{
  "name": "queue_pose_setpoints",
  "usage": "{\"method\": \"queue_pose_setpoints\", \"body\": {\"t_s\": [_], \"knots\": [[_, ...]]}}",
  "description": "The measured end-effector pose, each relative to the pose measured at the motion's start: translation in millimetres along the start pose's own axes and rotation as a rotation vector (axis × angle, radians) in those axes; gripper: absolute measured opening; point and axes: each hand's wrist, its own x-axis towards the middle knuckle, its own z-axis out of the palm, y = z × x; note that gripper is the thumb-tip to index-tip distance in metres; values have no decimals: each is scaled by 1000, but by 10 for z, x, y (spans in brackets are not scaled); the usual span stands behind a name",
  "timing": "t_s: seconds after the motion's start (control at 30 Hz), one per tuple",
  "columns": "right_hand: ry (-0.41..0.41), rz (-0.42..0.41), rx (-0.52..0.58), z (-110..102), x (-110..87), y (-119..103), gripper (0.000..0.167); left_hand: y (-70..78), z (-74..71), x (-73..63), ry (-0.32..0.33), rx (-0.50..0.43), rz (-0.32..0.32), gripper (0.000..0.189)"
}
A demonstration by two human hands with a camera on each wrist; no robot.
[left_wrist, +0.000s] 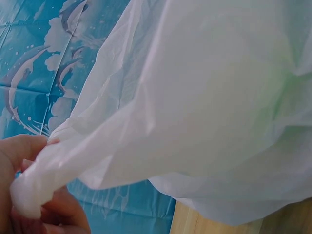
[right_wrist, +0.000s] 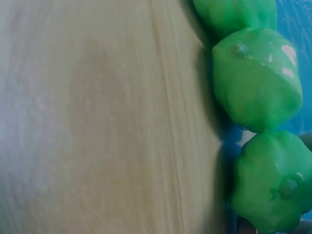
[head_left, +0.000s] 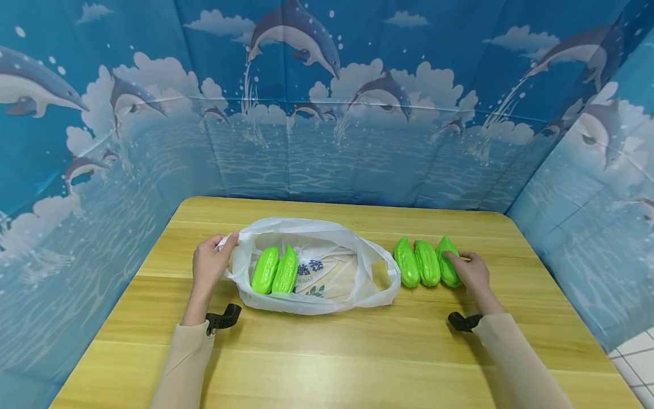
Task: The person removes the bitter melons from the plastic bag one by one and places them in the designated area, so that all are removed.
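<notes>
A white plastic bag (head_left: 311,307) lies on the table with its mouth spread wide. My left hand (head_left: 210,264) pinches its left handle, the twisted plastic (left_wrist: 53,170) showing between thumb and fingers in the left wrist view. Inside the bag's left part lie two green bitter melons (head_left: 265,271), side by side; printed leaves and dark blue flowers show to their right. Three more bitter melons (head_left: 427,264) stand in a row right of the bag. My right hand (head_left: 472,272) grips the rightmost bitter melon (head_left: 447,274), with fingers at its sides in the right wrist view.
The wooden table (head_left: 327,363) has rounded back corners. A dolphin-print curtain (head_left: 327,142) closes off the back and both sides. Black camera mounts (head_left: 223,319) sit on both wrists. White floor tiles (head_left: 636,358) show at the lower right.
</notes>
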Motion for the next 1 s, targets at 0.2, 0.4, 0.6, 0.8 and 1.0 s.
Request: {"method": "queue_pose_setpoints", "body": {"t_s": [0.2, 0.4, 0.6, 0.8, 1.0], "knots": [[9, 2, -6, 13, 4, 6, 86, -2, -3, -2, 2, 3, -7, 47], [2, -4, -38, 10, -2, 11, 89, 0, -7, -1, 2, 3, -13, 47], [4, -11, -56, 1, -25, 1, 91, 8, -12, 2, 6, -3, -10, 47], [0, -6, -46, -7, -34, 8, 96, 5, -15, 3, 9, -11, -10, 46], [5, -3, -32, -4, -22, 27, 98, 1, -14, 10, 13, -5, -4, 46]]}}
